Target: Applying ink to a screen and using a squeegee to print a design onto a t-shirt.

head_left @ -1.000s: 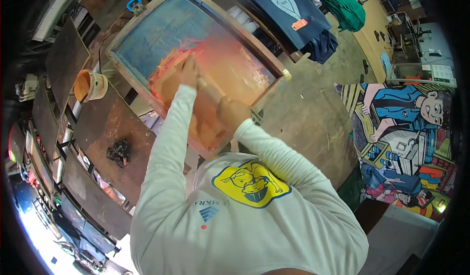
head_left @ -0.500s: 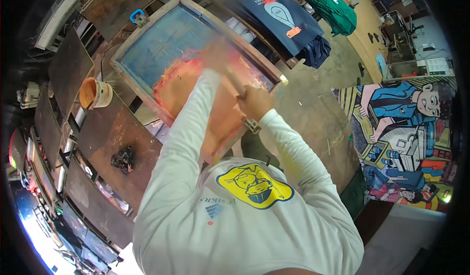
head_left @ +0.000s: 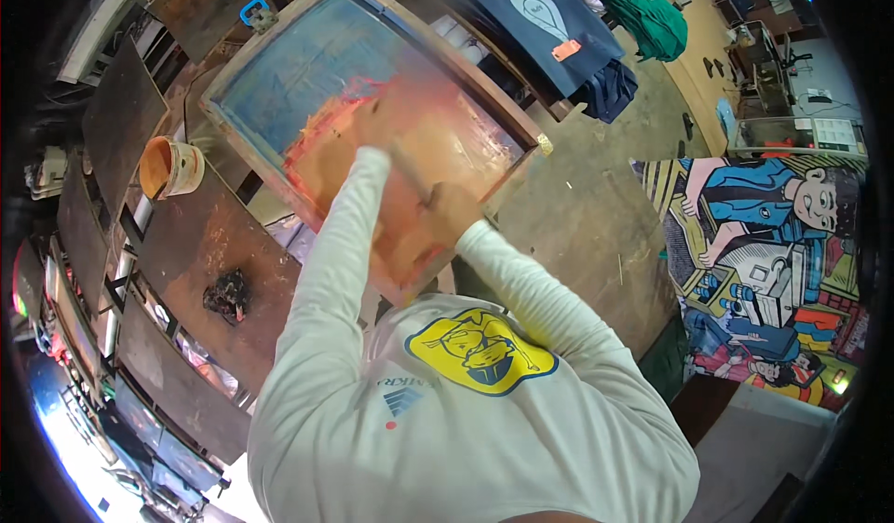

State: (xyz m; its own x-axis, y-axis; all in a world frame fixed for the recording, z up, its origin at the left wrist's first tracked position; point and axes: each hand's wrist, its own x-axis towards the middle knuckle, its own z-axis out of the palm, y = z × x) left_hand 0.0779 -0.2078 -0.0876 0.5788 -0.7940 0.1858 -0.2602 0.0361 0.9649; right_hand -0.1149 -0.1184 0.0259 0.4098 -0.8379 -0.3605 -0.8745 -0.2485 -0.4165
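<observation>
A wood-framed printing screen [head_left: 447, 53] lies in front of me, its mesh blue at the far left and smeared with orange-red ink nearer my body. My right hand [head_left: 453, 214] is closed around the near end of a squeegee [head_left: 406, 167], a dark bar blurred by motion over the inked mesh. My left hand [head_left: 374, 127] is over the mesh at the bar's farther end. Its fingers are smeared by motion, so their grip does not show. Both forearms reach forward in white sleeves.
Left of the screen stands an orange-stained bucket [head_left: 173, 167] on a dark board. A crumpled black lump [head_left: 227, 296] lies on another board. A blue-handled clamp [head_left: 255, 13] sits at the frame's far left corner. Dark blue printed fabric [head_left: 545, 25] and green fabric [head_left: 643, 11] lie beyond.
Both hands and the squeegee have moved toward my body and slightly left across the screen. The whole view has shifted a little.
</observation>
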